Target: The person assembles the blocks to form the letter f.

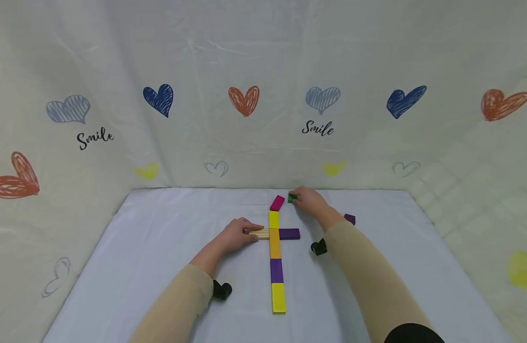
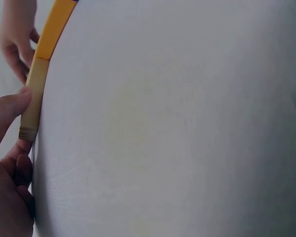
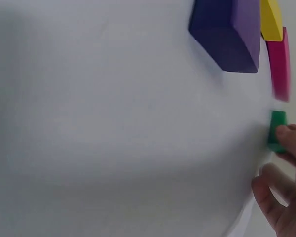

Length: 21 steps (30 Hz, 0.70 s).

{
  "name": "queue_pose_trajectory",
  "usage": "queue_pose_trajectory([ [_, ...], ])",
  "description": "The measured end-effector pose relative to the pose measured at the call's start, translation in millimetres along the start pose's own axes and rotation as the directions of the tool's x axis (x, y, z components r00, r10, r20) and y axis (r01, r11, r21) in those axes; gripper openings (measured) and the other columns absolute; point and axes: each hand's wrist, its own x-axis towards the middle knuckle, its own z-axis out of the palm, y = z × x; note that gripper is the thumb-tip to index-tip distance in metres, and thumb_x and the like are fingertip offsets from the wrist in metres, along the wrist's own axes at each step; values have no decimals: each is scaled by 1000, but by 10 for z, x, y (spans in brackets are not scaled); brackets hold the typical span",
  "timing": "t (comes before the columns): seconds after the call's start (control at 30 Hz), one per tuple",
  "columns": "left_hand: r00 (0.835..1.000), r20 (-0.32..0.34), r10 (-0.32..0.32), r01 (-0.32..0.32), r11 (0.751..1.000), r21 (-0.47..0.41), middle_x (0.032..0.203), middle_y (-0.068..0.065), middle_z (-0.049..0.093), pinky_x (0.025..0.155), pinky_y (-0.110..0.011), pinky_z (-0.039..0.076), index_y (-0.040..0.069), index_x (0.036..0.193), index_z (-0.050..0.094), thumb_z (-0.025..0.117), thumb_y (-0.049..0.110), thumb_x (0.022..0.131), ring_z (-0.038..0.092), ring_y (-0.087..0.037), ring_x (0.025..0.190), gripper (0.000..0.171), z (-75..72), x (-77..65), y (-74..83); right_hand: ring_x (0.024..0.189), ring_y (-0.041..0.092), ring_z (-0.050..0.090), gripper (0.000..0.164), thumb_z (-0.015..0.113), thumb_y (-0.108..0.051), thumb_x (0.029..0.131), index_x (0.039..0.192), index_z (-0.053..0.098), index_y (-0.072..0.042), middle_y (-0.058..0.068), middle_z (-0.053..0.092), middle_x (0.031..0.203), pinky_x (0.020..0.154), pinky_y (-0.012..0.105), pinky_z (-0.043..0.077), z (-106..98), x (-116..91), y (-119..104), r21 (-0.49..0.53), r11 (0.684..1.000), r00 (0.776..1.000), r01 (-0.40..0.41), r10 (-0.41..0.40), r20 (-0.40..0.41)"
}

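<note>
My left hand point(image 1: 238, 233) grips a plain wooden block point(image 1: 260, 234) between thumb and fingers; the block's far end meets the orange block point(image 1: 275, 243). In the left wrist view the thumb lies along the wooden block point(image 2: 35, 94). Farther back, my right hand point(image 1: 309, 200) pinches a green block point(image 1: 291, 197) close to the tabletop. Just left of it, a magenta block point(image 1: 277, 203) lies slanted at the top of a column. That column runs down through a yellow block point(image 1: 274, 219), the orange one, a purple block point(image 1: 277, 270) and another yellow block point(image 1: 278, 298).
Opposite the wooden block, a purple block point(image 1: 289, 234) sticks out to the right of the column. One more purple block point(image 1: 350, 218) lies partly hidden behind the right forearm. A white cloth point(image 1: 152, 252) covers the table, which meets a printed backdrop point(image 1: 272, 152) at the rear.
</note>
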Motion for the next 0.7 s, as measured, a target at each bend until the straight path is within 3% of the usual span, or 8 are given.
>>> queue_pose_trajectory([
  [0.27,1000,5,-3,3,1000,-2,117,2,61,98,-42,46,37,124,70,70,32,93,52,-21,110,31,2,8,15,125,33,51,40,59,-15,100,140,58,-12,14,58,136,109,49,38,21,110,-35,56,998,999,-35,36,-9],
  [0.7,1000,15,6,-6,1000,3,116,2,60,95,-41,46,34,126,70,70,30,93,51,-20,108,33,-7,6,12,125,32,51,40,59,-16,99,139,59,-15,13,58,137,109,48,38,26,151,-53,45,998,999,-48,47,22],
])
